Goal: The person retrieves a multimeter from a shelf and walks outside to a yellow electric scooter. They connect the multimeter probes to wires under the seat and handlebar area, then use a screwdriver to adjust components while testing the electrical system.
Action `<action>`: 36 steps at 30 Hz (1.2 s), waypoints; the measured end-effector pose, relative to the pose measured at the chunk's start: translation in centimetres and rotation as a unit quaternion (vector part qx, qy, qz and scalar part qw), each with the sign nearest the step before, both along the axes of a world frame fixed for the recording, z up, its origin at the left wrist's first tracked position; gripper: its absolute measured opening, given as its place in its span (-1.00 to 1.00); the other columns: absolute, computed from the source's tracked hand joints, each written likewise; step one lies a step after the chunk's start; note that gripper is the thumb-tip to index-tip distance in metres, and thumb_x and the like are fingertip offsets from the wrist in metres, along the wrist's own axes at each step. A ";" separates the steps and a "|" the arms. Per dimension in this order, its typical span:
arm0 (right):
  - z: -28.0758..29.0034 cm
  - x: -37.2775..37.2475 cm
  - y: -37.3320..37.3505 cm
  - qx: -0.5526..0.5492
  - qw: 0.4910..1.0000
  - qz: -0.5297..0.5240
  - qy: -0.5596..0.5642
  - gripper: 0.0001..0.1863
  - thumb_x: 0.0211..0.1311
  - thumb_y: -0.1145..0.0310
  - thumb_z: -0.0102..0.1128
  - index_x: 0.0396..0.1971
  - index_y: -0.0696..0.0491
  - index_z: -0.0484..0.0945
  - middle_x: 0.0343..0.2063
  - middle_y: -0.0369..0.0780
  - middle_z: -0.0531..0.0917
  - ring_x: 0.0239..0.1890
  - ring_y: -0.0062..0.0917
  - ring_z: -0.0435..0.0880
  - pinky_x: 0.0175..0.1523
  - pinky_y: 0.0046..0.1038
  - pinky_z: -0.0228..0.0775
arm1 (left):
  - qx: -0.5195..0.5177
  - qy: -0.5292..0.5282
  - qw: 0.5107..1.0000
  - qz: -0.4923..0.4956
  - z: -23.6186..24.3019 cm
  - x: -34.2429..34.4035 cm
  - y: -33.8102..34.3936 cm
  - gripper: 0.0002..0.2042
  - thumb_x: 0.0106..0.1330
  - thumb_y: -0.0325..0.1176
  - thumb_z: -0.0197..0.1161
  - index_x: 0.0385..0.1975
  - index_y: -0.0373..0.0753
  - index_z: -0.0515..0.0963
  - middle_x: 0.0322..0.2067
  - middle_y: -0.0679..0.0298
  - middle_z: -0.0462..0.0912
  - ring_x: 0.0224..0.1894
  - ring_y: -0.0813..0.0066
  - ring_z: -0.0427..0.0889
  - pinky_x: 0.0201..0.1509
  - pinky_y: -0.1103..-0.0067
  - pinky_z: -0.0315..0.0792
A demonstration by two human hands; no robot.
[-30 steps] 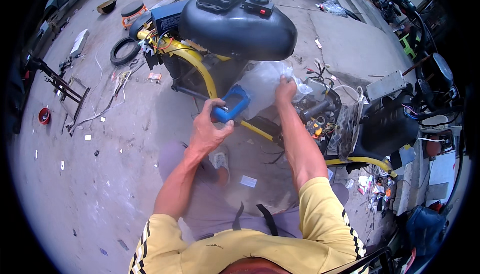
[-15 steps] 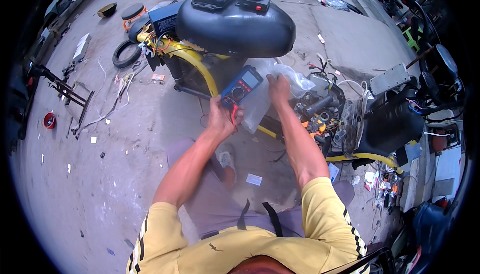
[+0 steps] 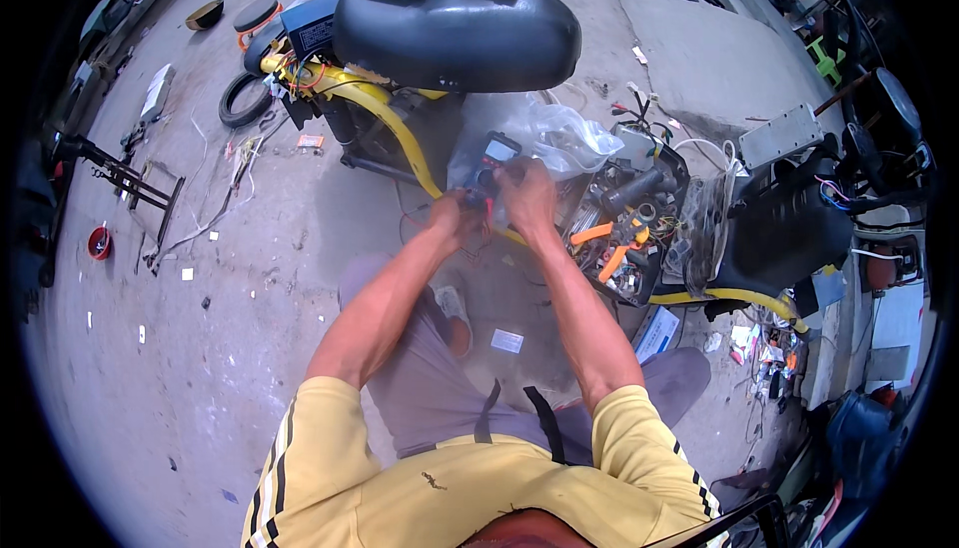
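The left hand [image 3: 455, 216] is curled around the lower end of a blue meter [image 3: 499, 151], with a red lead [image 3: 488, 210] beside its fingers; the right hand [image 3: 529, 188] has its fingers drawn in narrow against the meter's right side, though I cannot tell whether they pinch the meter or a lead; half a second ago that hand was on the clear plastic bag [image 3: 574, 138], and it has since come across to the meter, so the bag is out of its grip and both hands now work on the one thing; the meter sits between the hands and just beyond them, tilted, its screen end pointing away from the person; the bag lies crumpled behind the meter and the right hand, near the far left corner of a tray [image 3: 631, 299] of tools and parts; pliers [image 3: 614, 248] with orange handles lie toward that tray's near edge; beyond the left hand curves a yellow frame [image 3: 405, 148], with a rounded black seat [image 3: 460, 38] past it; a small white card [image 3: 506, 340] lies on the ground nearer the person.
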State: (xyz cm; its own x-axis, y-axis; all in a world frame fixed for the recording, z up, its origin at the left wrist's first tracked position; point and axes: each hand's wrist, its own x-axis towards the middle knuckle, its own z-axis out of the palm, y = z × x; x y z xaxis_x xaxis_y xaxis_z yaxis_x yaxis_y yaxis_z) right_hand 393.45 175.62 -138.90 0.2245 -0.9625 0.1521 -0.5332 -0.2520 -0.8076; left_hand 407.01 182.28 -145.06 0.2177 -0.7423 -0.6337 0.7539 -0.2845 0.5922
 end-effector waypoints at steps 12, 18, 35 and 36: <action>-4.2 2.7 -2.0 -0.083 0.993 0.042 0.075 -0.76 0.25 0.32 0.35 -0.19 0.16 0.69 -0.16 0.05 0.65 -0.08 0.05 0.67 0.01 -0.02 0.49 | -0.077 -0.041 0.996 0.004 -2.2 -0.5 -2.1 -0.65 0.69 -0.32 -0.22 0.21 -0.46 0.34 0.05 -0.12 0.57 0.09 -0.01 0.66 0.23 0.19 0.59; -3.9 2.9 -4.1 -0.105 0.981 0.116 0.111 -0.77 0.25 0.32 0.27 -0.20 0.12 0.73 -0.21 0.06 0.67 -0.09 0.03 0.67 0.00 -0.07 0.49 | -0.104 -0.065 0.992 0.007 -4.2 -0.4 -2.6 -0.64 0.69 -0.32 -0.22 0.17 -0.53 0.33 0.02 -0.19 0.59 0.09 -0.04 0.69 0.28 0.16 0.59; -1.3 0.7 -7.4 -0.158 0.910 0.352 0.154 -0.84 0.22 0.57 0.14 -0.22 0.13 0.63 -0.21 -0.06 0.58 -0.08 -0.01 0.61 -0.02 -0.08 0.47 | -0.071 -0.056 0.996 0.005 -1.8 -0.8 -2.6 -0.63 0.70 -0.30 -0.21 0.18 -0.50 0.37 0.06 -0.12 0.61 0.12 0.01 0.69 0.31 0.19 0.61; -1.3 0.6 -7.4 -0.159 0.909 0.353 0.154 -0.83 0.21 0.58 0.15 -0.22 0.13 0.63 -0.21 -0.06 0.58 -0.07 -0.01 0.61 -0.02 -0.08 0.47 | -0.068 -0.060 0.996 0.004 -1.7 -0.9 -2.6 -0.63 0.70 -0.30 -0.21 0.19 -0.50 0.36 0.06 -0.11 0.61 0.11 0.02 0.69 0.30 0.19 0.61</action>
